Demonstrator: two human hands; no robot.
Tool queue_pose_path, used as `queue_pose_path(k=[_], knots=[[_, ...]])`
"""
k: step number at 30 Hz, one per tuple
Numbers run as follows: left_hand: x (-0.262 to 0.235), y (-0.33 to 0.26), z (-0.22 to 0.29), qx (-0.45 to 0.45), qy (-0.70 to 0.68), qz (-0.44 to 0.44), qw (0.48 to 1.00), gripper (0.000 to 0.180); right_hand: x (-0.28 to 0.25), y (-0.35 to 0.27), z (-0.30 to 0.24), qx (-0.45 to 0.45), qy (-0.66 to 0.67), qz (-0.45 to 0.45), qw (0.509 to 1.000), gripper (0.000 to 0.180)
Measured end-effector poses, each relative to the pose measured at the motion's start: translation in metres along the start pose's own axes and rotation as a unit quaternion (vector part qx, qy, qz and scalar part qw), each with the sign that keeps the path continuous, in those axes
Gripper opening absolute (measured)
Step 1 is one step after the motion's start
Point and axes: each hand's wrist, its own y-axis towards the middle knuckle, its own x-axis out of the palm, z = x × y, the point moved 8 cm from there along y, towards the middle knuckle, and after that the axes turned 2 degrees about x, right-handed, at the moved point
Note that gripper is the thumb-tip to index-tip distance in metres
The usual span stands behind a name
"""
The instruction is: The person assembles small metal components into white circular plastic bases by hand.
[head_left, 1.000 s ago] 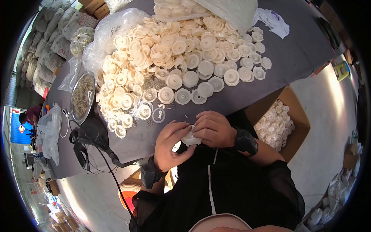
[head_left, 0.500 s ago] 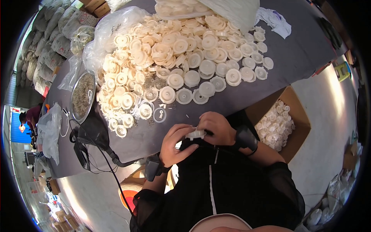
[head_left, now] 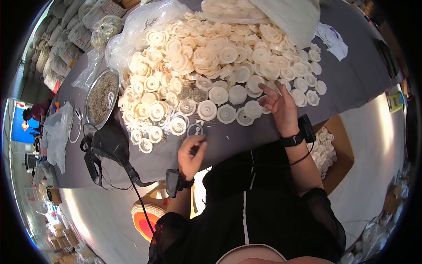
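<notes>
At the near edge of the grey table, my left hand [head_left: 190, 157] is loosely curled, thumb close to the bent fingers; whatever it may hold is hidden. Just beyond its fingertips lies a translucent white ring [head_left: 194, 130] with small white pieces inside. My right hand [head_left: 283, 110] reaches over the right front of a heap of cream round plastic parts [head_left: 206, 57], fingers spread and holding nothing visible. Beneath and beside those fingers lie flat white discs with raised centres [head_left: 252, 109]. Whether a fingertip touches a disc I cannot tell.
A metal bowl [head_left: 91, 101] of small brownish pieces stands left of the heap, beside a black pouch [head_left: 110, 147] with straps and cables. Plastic bags [head_left: 154, 17] lie behind. At right below the table edge, a cardboard box [head_left: 345, 147] holds white parts. A woven basket [head_left: 143, 209] stands below.
My hands have parted; the white round part they held together is no longer seen in them. The right hand moved up and right over the discs, opening; the left moved slightly left. The view shifted.
</notes>
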Motion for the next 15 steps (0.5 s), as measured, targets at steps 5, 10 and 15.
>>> queue_pose_path(k=[5, 10, 15], knots=[[-0.029, 0.017, -0.008, 0.062, 0.156, 0.068, 0.984, 0.018, 0.000, -0.018, 0.035, -0.043, -0.185, -0.086, 0.978, 0.034], [-0.003, 0.044, 0.006, 0.092, 0.260, 0.048, 0.960, 0.022, 0.025, -0.040, 0.071, -0.034, -0.289, -0.144, 0.946, 0.020], [0.014, 0.056, -0.002, 0.108, 0.354, 0.018, 0.929, 0.014, 0.031, -0.050, 0.084, -0.006, -0.347, -0.181, 0.920, 0.018]])
